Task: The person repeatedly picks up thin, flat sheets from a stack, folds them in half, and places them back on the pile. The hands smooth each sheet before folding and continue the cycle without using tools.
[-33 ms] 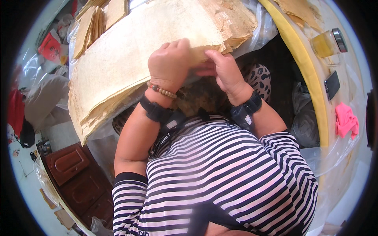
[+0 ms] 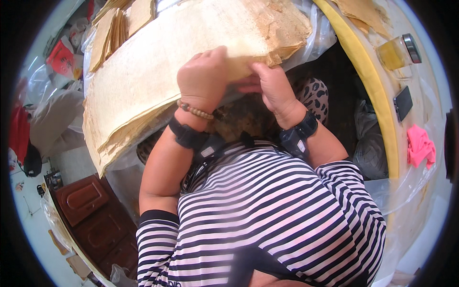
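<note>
A thick stack of thin, cream-coloured sheets [image 2: 143, 71] lies in front of me, its edges ragged and browned. At its near edge, my left hand [image 2: 203, 76] is closed in a fist, knuckles up, gripping the edge of a sheet; its fingertips are hidden beneath. Just to the right, my right hand [image 2: 275, 88] pinches the same edge, thumb on top and fingers underneath. Between the hands a strip of the sheet [image 2: 238, 68] shows, yellowish and bent down. Near the right thumb, the stack's corner [image 2: 282, 43] is torn and flaky.
Smaller brown sheets [image 2: 107, 36] stand at the back left. On the right, beyond a yellow padded edge [image 2: 377, 95], are a lidded jar [image 2: 397, 51] of yellow contents, a phone [image 2: 403, 104] and a pink cloth [image 2: 420, 146]. Dark red cabinet doors [image 2: 81, 198] are at lower left.
My left hand has shifted slightly to the left, away from my right hand, which stays nearly in place. A little more of the sheet's edge shows between them.
</note>
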`<state>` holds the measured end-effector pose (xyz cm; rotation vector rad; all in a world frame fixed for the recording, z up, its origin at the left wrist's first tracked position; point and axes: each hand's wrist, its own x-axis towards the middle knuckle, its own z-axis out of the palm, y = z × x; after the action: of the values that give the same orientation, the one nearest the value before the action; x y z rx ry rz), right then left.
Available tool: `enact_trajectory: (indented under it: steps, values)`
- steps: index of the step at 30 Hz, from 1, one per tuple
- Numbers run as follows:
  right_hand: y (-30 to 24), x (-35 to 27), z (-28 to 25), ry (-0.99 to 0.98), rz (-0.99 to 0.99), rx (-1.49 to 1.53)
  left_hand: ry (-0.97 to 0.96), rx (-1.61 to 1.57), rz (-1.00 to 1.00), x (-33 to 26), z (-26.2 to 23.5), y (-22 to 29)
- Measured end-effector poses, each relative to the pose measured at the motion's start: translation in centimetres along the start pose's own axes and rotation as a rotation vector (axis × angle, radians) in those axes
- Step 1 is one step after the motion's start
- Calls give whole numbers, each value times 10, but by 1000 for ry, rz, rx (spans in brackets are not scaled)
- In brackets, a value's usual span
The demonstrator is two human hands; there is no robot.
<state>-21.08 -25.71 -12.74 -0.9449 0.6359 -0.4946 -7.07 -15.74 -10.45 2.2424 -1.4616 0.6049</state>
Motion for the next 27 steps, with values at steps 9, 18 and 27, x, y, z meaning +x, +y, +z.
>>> enact_trajectory:
  steps: [9, 18, 27]
  values:
    - [-5, -1, -1, -59, 67, -156, 241, -689, -393, 8, -1, -33]
    - [-32, -10, 1, -36, 290, -104, 502, -1475, -698, 4, 9, -44]
    - [-52, 39, 65, -226, -729, -906, 267, -944, -596, -8, -5, -40]
